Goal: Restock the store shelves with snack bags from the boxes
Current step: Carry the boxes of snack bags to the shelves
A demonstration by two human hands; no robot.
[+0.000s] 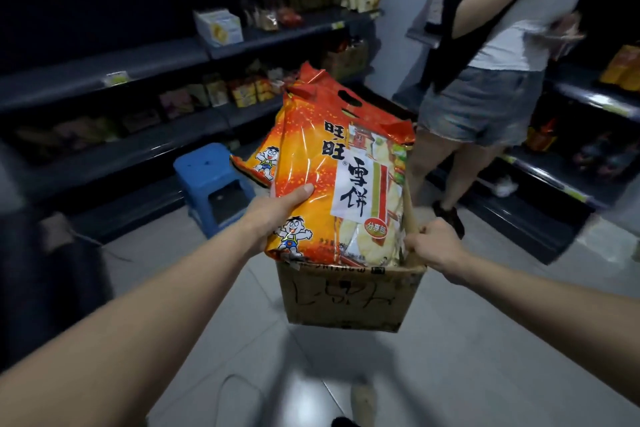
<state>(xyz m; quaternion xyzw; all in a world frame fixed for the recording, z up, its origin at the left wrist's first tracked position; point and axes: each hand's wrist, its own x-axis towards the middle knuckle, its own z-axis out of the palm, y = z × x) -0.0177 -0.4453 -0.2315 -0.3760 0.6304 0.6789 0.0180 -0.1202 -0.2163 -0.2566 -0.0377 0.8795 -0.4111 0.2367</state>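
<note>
Pinching the left edge of the front snack bag (332,184), which is standing in the cardboard box (346,298) at near centre, the left hand (277,215) is probably lifting it out while the right hand (436,246) is clutching the box's right rim, so the box is needing to stay level.

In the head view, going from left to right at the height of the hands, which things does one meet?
Left shelves → blue stool → left hand → orange snack bag → right hand → right shelves. The cardboard box is left out, since it lies under the bag.
</note>
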